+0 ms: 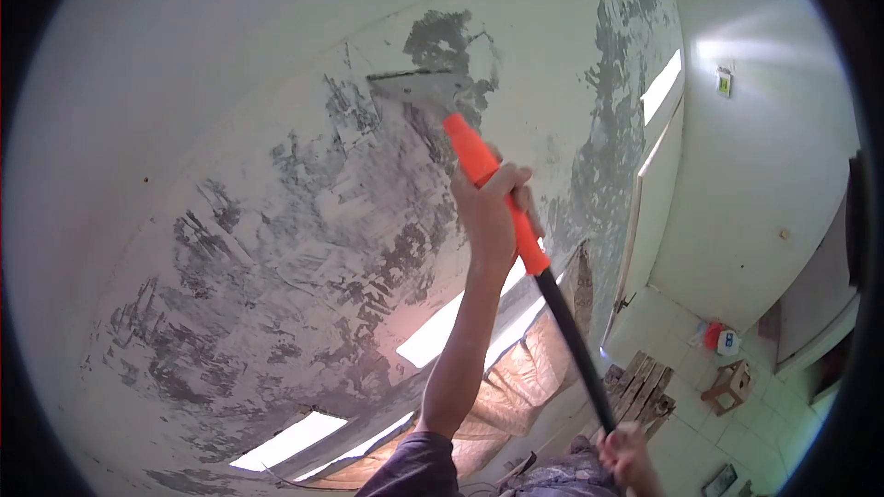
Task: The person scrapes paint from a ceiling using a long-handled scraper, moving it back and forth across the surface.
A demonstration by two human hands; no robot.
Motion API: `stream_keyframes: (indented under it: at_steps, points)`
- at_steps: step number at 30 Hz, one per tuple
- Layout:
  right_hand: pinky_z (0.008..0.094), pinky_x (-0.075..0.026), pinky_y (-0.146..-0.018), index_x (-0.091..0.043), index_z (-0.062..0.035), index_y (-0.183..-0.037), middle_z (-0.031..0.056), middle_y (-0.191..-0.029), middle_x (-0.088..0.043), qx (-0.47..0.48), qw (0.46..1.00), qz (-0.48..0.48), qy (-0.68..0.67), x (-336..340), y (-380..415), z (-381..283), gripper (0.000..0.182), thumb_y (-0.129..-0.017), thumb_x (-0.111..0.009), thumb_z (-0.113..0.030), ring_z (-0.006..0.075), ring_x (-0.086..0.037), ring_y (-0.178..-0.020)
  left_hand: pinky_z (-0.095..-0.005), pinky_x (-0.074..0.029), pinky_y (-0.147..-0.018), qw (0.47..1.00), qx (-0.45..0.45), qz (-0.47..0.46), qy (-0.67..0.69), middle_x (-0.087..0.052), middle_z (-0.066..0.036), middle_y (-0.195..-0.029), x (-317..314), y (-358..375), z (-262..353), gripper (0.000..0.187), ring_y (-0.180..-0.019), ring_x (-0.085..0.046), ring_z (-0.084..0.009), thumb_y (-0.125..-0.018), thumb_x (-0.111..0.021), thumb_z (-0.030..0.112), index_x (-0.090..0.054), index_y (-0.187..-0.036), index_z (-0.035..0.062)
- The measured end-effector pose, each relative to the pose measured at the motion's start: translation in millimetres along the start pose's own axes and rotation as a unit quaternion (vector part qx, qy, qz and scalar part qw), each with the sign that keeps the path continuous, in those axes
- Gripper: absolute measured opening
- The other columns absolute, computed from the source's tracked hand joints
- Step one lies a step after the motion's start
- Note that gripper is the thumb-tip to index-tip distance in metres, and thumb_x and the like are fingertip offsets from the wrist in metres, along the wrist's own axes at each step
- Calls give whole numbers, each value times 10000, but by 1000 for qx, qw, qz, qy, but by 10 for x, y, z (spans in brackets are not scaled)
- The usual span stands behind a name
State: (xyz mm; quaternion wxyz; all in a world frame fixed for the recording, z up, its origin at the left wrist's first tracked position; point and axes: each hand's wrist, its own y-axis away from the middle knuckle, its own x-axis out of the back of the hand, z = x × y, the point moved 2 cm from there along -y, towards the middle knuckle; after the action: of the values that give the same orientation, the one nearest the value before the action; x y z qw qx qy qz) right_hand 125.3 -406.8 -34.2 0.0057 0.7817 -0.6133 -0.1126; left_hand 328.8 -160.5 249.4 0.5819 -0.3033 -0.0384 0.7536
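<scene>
A long-handled scraper has a wide flat blade (419,87) against the patchy wall, with an orange grip (471,149) and a black pole (575,336). My left hand (493,212), raised high, is closed around the orange part just below the blade. Lower down, near my body, my right hand (631,456) wraps the lower part of the black pole. Around the blade the wall (322,193) shows dark grey patches where the pale coating is gone. The pole's bottom end is hidden.
Bright window openings (290,442) run along the wall's lower part, with a tan cloth (525,377) hanging beside them. On the tiled floor are a wooden pallet (640,396), a small stool (729,387) and a red and white item (723,339). A door (649,193) stands at right.
</scene>
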Motion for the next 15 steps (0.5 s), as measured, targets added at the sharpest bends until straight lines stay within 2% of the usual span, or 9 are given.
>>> stream_keyframes:
  at_steps: [2,4,7,8,12,15]
  points:
    - [233,-317,-372,-497,-53,-738,12,-518,-421,110,993,38,-30,44,-60,-144,638,-893,-539,-670,85,-386,-395,-324,-386,-273,1000,-5,-6,8,-434,-35,-522,-77,-117,-72,188,-305,-444,-188,-771,-572,-1,-413,-863,41]
    - [242,-308,-416,-473,-72,-654,-18,-528,-423,-54,997,-58,-13,89,-29,-403,578,-923,-577,-572,76,-405,-429,-324,-383,-272,1000,-7,1,16,-432,-33,-519,28,19,-139,192,-302,-441,-189,-769,-567,-2,-411,-870,44]
    - [234,-297,-413,-494,-69,-628,-20,-532,-437,-73,989,-117,-50,-200,212,-183,558,-957,-552,-516,76,-402,-426,-326,-349,-272,998,-18,18,-63,-390,-28,-513,99,74,-37,162,-305,-433,-184,-774,-542,-29,-406,-797,57]
    - [218,-277,-400,-520,-67,-630,-13,-526,-452,-121,983,-109,-89,-252,258,-206,531,-977,-538,-469,69,-404,-424,-332,-352,-274,998,4,6,-66,-398,-34,-517,116,115,29,151,-306,-426,-183,-773,-546,-27,-418,-809,43]
    - [223,-269,-375,-516,-64,-632,5,-524,-460,-105,993,-40,-40,-224,-105,-351,502,-985,-520,-420,67,-399,-414,-345,-386,-270,998,-21,-14,-56,-444,-56,-501,-11,-157,-41,167,-291,-441,-196,-743,-573,5,-415,-796,20]
    - [233,-266,-373,-502,-62,-622,3,-518,-454,-99,991,-73,-45,-297,192,-376,521,-986,-510,-435,71,-395,-406,-340,-388,-282,998,-10,19,-65,-446,-53,-505,39,-31,-31,154,-301,-447,-187,-743,-568,5,-423,-785,33]
